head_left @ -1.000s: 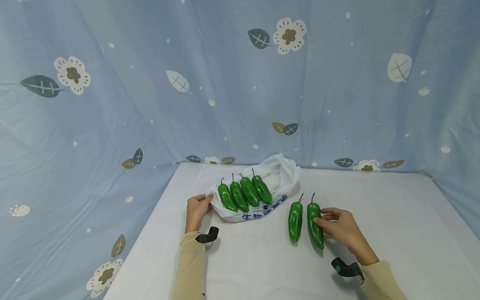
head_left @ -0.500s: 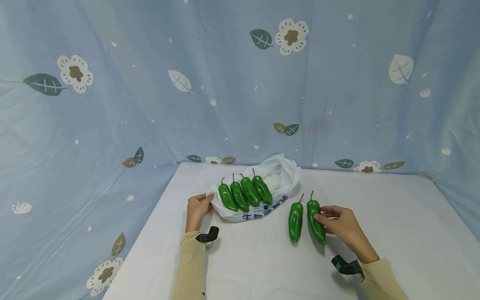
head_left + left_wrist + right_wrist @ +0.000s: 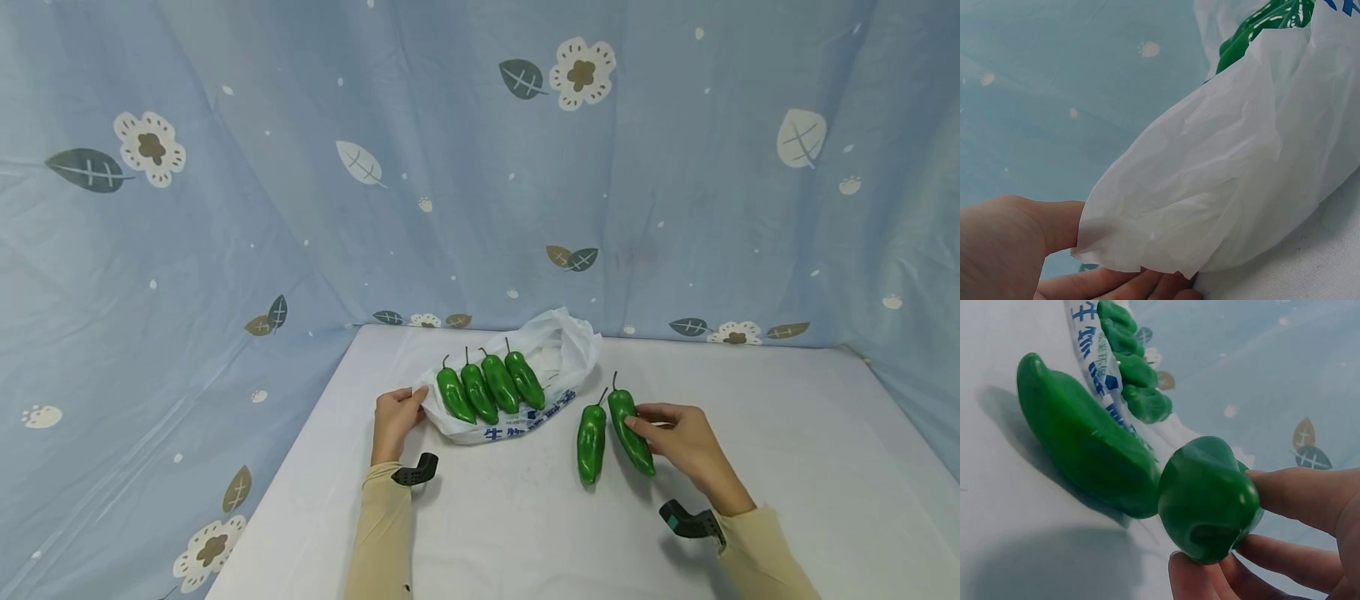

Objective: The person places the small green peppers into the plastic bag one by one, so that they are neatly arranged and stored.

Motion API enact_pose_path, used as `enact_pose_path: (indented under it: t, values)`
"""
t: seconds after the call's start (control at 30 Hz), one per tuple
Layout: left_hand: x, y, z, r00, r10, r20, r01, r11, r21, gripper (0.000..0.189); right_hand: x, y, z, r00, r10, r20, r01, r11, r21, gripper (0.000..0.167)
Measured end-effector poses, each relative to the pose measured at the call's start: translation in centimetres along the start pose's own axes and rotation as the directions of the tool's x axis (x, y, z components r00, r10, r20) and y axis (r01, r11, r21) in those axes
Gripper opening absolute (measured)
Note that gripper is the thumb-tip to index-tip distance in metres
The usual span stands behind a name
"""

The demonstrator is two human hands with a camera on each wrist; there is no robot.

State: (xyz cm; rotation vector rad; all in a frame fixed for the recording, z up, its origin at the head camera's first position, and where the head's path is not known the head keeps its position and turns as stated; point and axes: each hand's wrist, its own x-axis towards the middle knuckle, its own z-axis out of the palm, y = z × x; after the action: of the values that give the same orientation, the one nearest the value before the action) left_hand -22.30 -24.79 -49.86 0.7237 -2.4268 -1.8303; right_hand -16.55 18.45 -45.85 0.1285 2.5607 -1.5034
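My left hand [image 3: 394,423] pinches the left edge of a white plastic bag [image 3: 480,432] printed with blue characters. In the left wrist view the thumb lies inside the bag's rim [image 3: 1166,187], with the fingers underneath. Several green peppers [image 3: 498,383] lie side by side on the bag, stems pointing away. To the right, my right hand [image 3: 684,437] grips one green pepper [image 3: 628,433] between thumb and fingers, tilted above the table. Just left of it, another green pepper [image 3: 591,444] lies on the table; the right wrist view shows that pepper [image 3: 1085,444] close beside the held one.
The white-covered table [image 3: 510,525] holds all the items. A blue curtain [image 3: 450,167] with flowers and leaves hangs along its back and sides. A black wrist camera [image 3: 415,470] sits on the left wrist, and another camera [image 3: 690,522] on the right.
The right hand has raised its pepper off the table, shifting it slightly away from me, and its stem end now leans further left. The left hand and bag stay put.
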Motion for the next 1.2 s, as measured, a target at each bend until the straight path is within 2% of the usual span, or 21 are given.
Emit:
enact_pose_path:
  t: [0.6, 0.97, 1.2]
  values:
    - [-0.3, 0.1, 0.0, 1.0, -0.004, -0.003, 0.004, 1.0, 0.019, 0.056, 1.4, -2.2, 0.2, 0.997, -0.079, -0.004, 0.079, 0.996, -0.03, 0.059]
    - [-0.2, 0.1, -0.1, 1.0, 0.019, -0.015, -0.019, 1.0, 0.005, 0.055, 2.9, -3.5, 0.5, 0.992, -0.13, 0.0, 0.13, 0.991, 0.013, 0.055]
    - [-0.1, 0.0, -0.1, 1.0, 0.012, -0.012, -0.012, 1.0, -0.01, 0.06, 3.9, -3.9, 1.0, 0.987, -0.162, -0.015, 0.162, 0.987, -0.001, 0.054]
